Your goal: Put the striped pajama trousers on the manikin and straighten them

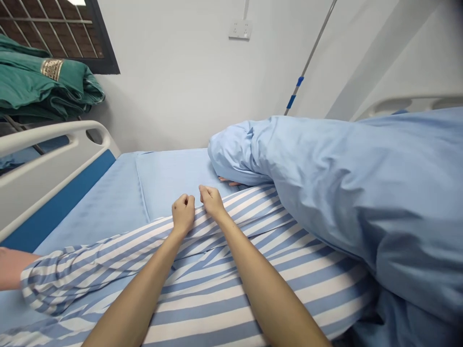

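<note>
My left hand [183, 212] is closed in a fist, over the far edge of a pair of blue-and-white striped trousers [108, 258]. Close by on its right, my right hand [212, 202] is also a fist, with a narrow gap between the two. No cloth shows coming out of either fist. The trousers are on a figure lying across the bed, whose bare lower leg [16, 269] sticks out of the cuff at the left. Whether my fists press on the trouser leg or hover above it, I cannot tell.
A thick light-blue quilt [325, 164] is heaped at right, with fingertips [229, 181] showing beneath its edge. The bed has a blue sheet [173, 168] and a cream-and-blue end board [58, 188]. Behind are green folded cloth [54, 82], a metal pole [314, 50] and a wall socket [240, 29].
</note>
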`<state>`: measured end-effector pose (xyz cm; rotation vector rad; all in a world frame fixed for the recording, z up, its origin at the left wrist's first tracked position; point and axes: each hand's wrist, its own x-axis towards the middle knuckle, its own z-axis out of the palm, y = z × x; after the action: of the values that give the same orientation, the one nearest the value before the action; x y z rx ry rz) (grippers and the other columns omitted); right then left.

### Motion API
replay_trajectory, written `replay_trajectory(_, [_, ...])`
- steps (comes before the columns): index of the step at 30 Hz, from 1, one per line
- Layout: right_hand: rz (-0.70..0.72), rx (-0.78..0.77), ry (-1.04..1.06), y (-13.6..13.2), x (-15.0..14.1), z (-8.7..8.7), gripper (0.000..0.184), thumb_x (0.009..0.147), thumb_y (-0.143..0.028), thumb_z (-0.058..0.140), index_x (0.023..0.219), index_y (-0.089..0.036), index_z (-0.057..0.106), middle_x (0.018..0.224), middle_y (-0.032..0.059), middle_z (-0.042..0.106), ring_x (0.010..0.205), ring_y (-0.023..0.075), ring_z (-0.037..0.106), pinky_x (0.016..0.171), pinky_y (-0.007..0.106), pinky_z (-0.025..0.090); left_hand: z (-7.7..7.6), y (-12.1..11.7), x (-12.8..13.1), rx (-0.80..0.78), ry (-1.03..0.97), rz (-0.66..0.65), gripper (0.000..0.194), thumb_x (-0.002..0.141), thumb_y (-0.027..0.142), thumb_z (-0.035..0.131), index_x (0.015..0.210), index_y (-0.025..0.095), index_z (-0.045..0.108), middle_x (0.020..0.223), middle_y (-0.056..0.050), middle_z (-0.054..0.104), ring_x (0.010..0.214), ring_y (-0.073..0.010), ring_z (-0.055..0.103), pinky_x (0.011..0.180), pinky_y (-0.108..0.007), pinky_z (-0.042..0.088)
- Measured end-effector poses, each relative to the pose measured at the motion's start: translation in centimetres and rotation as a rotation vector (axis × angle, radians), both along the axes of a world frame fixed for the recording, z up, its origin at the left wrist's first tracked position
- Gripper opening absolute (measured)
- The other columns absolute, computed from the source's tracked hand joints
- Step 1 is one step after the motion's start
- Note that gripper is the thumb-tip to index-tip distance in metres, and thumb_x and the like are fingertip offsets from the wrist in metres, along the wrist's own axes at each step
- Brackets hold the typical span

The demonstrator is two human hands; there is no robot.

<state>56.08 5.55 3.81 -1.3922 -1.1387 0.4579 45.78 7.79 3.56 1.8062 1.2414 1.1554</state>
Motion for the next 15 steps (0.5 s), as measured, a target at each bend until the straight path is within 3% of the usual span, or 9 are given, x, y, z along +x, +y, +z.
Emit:
replay_trajectory(5, [0.025, 0.035, 0.167, 0.3, 0.3, 0.0, 0.044, 0.082, -0.047, 0.038, 0.047, -0.02, 0.037, 0.042, -0.0051, 0.037, 0.042, 0.008, 0.034, 0.046, 0.022, 0.029, 3.7, 0.2, 2.2, -0.119, -0.284, -0.034, 0.026, 0.074, 0.033, 0.038, 0.052, 0.021, 0.031, 0.048, 0.005, 0.033, 0.047, -0.008, 0.032, 0.047, -0.023, 0.029])
replay_trajectory(7, [0.03, 0.036, 0.266, 0.3, 0.5, 0.1, 0.042, 0.081, -0.047, 0.039, 0.049, -0.02, 0.035, 0.041, -0.006, 0.034, 0.04, 0.0075, 0.031, 0.044, 0.022, 0.028, 4.3, 0.0, 3.1, -0.099, -0.317, -0.049, 0.026, 0.074, 0.034, 0.036, 0.053, 0.021, 0.031, 0.049, 0.005, 0.033, 0.047, -0.008, 0.032, 0.048, -0.023, 0.03])
replay_trajectory(11, [0.019, 0.052, 0.378, 0.4, 0.8, 0.1, 0.039, 0.08, -0.047, 0.04, 0.052, -0.022, 0.031, 0.042, -0.0073, 0.029, 0.04, 0.0074, 0.028, 0.042, 0.021, 0.027, 2.0, -0.6, 4.0, -0.065, -0.121, 0.018, 0.027, 0.075, 0.031, 0.035, 0.05, 0.02, 0.035, 0.048, 0.004, 0.039, 0.051, -0.0095, 0.037, 0.052, -0.023, 0.03])
replay_trajectory(15, [-0.006, 0.056, 0.317, 0.4, 0.8, -0.2, 0.039, 0.078, -0.047, 0.043, 0.052, -0.021, 0.032, 0.044, -0.0067, 0.029, 0.042, 0.0076, 0.028, 0.042, 0.022, 0.028, -0.6, -1.0, 3.9, 0.048, 0.026, -0.017, 0.03, 0.08, 0.031, 0.032, 0.053, 0.02, 0.039, 0.051, 0.003, 0.044, 0.053, -0.0102, 0.039, 0.054, -0.023, 0.028])
